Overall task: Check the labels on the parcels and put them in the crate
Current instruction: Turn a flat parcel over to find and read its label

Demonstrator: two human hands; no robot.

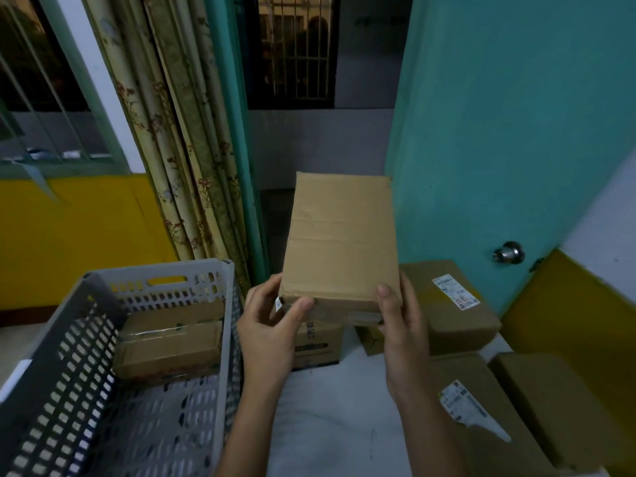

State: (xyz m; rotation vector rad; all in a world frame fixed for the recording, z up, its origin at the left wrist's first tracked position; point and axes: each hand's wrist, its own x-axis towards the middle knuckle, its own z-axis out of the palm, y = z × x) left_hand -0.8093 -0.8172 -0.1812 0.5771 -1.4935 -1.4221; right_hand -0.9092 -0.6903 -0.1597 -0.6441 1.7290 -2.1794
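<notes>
We hold the parcel (339, 242) raised above the bed (337, 407), left hand (272, 325) and right hand (401, 325) fingers clamped on its near corners. Beside it, the crate (69, 390) contains one box (170, 342).

We see both bare forearms reaching forward and up. The left hand (272, 325) curls at one near corner of the plain brown cardboard parcel (339, 242), thumb on top; the right hand (401, 325) grips the opposite corner, thumb likewise uppermost.
</notes>
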